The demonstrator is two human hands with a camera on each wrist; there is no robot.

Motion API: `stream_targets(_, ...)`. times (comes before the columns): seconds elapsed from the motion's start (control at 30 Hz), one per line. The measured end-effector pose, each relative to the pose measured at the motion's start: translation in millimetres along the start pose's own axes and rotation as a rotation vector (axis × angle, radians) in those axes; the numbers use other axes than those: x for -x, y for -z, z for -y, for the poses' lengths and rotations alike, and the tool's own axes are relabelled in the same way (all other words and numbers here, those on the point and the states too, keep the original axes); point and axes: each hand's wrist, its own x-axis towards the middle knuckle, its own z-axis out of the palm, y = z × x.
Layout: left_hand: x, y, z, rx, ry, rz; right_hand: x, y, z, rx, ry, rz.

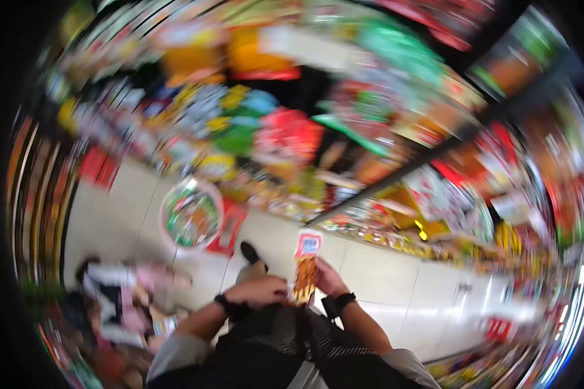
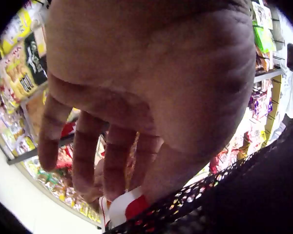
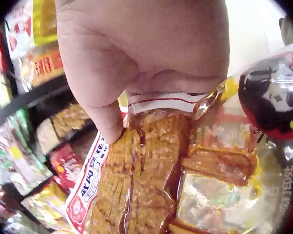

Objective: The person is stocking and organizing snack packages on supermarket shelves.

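Observation:
A clear snack package with brown sliced pieces [image 3: 141, 170] and a red-and-white edge fills the lower right wrist view; in the head view the package [image 1: 305, 275] is upright before the torso. My right hand [image 1: 329, 279] grips its side, with the thumb of the right hand [image 3: 146, 53] lying on the front. My left hand [image 1: 259, 292] is at the package's left lower side. In the left wrist view the left hand [image 2: 146, 87] has its fingers extended and slightly bent, close to a white-and-red piece of packaging [image 2: 129, 204]; whether they touch is unclear.
Shelves of packaged snacks [image 1: 285, 136] run across the front and right, blurred. A round tub of packages [image 1: 191, 217] stands by a red stool [image 1: 230, 227] on the tiled floor [image 1: 370, 272]. A person in pink and white [image 1: 126, 305] is at the lower left.

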Motion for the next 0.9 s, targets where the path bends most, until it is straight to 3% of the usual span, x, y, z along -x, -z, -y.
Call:
stream_targets(0.03,-4.5,0.6,-34.6,-0.149,-0.003,0.037,31.5,3.6,-4.9,-0.060,0.079,-0.037)
stream_targets(0.1,-29.5,-44.8,-17.3,-0.121,-0.191,-0.007,98.2,20.6,-10.6,-0.096,0.235,-0.029)
stream_targets(0.17,-66.5,-58.2,-59.3,0.216,0.003,0.171,143.8,65.9,-14.7,-0.116,0.351,-0.068)
stream_targets(0.23,-98.4,-85.1,-58.1,0.487,0.034,0.224,203.4,64.4,-8.2,-0.227,0.479,-0.127)
stream_targets(0.37,-154.0,-119.7,-136.9,0.529,-0.031,0.440,298.2,79.4,-30.6,-0.341,0.739,-0.257)
stream_targets(0.47,-199.0,-177.2,-191.9,0.570,-0.053,0.570,361.8,122.0,-43.5,-0.353,0.898,-0.313)
stream_targets(0.5,-215.4,-184.4,-208.2,0.589,-0.039,0.617,375.7,123.4,-61.6,-0.317,0.972,-0.417)
stream_targets(0.57,-232.4,-199.8,-224.1,0.546,-0.027,0.672,396.6,129.3,-66.7,-0.355,0.994,-0.426)
stream_targets(0.67,-269.9,-229.3,-241.4,0.485,-0.028,0.850,426.0,134.3,-84.7,-0.384,1.059,-0.616)
stream_targets(0.9,-422.7,-333.3,-297.0,0.441,-0.106,1.269,518.0,215.5,-67.6,-0.453,1.240,-0.989)
